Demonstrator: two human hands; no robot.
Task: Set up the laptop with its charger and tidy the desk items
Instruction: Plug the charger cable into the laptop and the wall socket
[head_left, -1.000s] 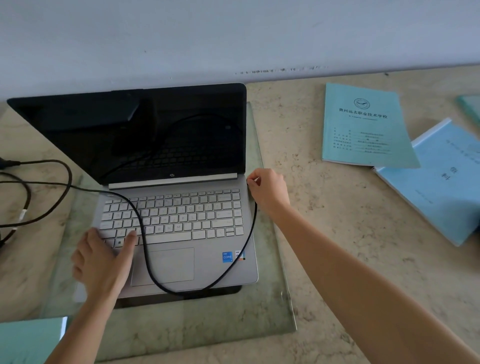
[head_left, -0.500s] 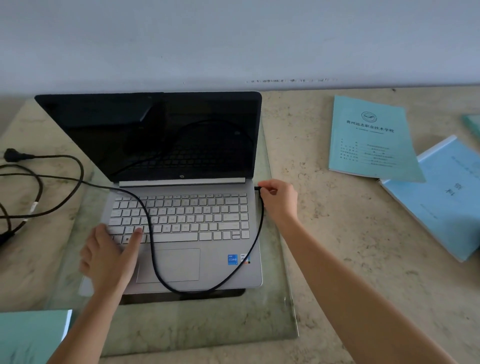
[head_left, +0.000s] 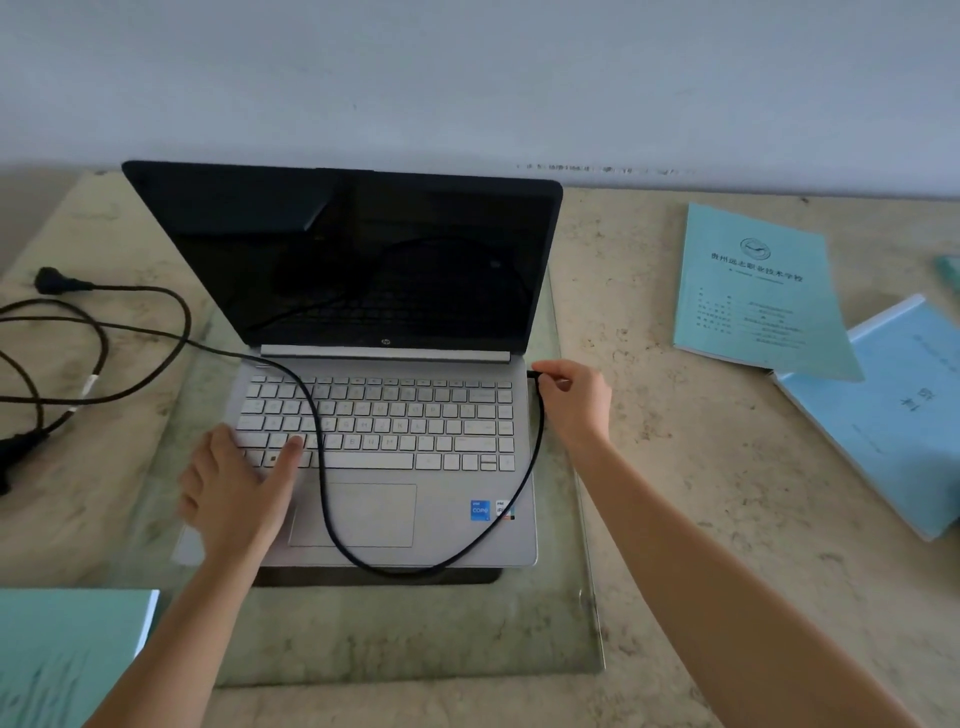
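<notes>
An open silver laptop (head_left: 415, 519) with a dark screen stands on a glass sheet (head_left: 415, 634). The black charger cable (head_left: 324, 499) runs from the left across the keyboard, loops over the front edge and rises along the laptop's right side. My right hand (head_left: 574, 402) pinches the cable's plug end at the laptop's right rear edge, by the hinge. My left hand (head_left: 236, 493) rests flat on the keyboard's lower left corner and the palm rest, fingers straight. More cable and its wall plug (head_left: 52, 283) lie in loose coils to the left.
Two light blue booklets lie at the right, a teal one (head_left: 753, 291) overlapping a blue one (head_left: 893, 415). Another teal booklet (head_left: 67, 654) sits at the bottom left corner. The stone desk (head_left: 701, 493) ends at a pale wall behind the laptop.
My right hand has shifted a little off the laptop's right rear corner, so the plug tip shows between its fingers. My left hand stays on the keyboard. The view has tilted down slightly.
</notes>
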